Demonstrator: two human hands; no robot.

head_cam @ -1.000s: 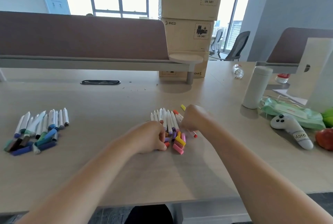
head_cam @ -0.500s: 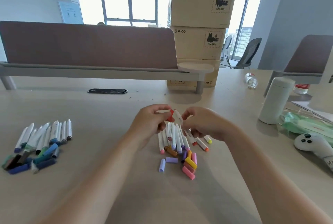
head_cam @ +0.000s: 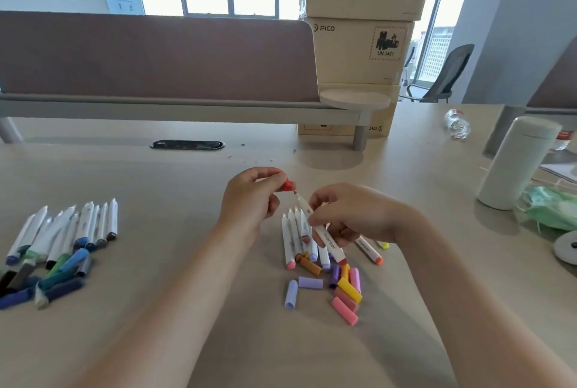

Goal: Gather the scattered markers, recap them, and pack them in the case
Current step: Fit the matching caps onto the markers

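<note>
My left hand (head_cam: 249,200) pinches a red cap (head_cam: 286,184) just above the bare tip of a white marker (head_cam: 324,237) with a red end, which my right hand (head_cam: 349,215) grips by its barrel, tip pointing up and left. Cap and tip are a small gap apart. Under my hands lies a cluster of uncapped white markers (head_cam: 293,237) with warm-coloured ends. Loose caps (head_cam: 345,289) in lilac, yellow, pink and orange lie in front of them. At the left sits a second group of white markers (head_cam: 62,228) with blue, green and dark caps (head_cam: 46,281). No case is in view.
A white cylindrical bottle (head_cam: 515,162) stands at the right, with a green packet (head_cam: 552,206) beside it. Stacked cardboard boxes (head_cam: 359,44) and a brown divider panel (head_cam: 156,56) line the far side of the desk. A black cable slot (head_cam: 187,145) is set in the desk.
My hands lifted off the marker pile and drew apart; the left now holds the red cap away from the marker tip that the right hand holds. The camera moved closer.
</note>
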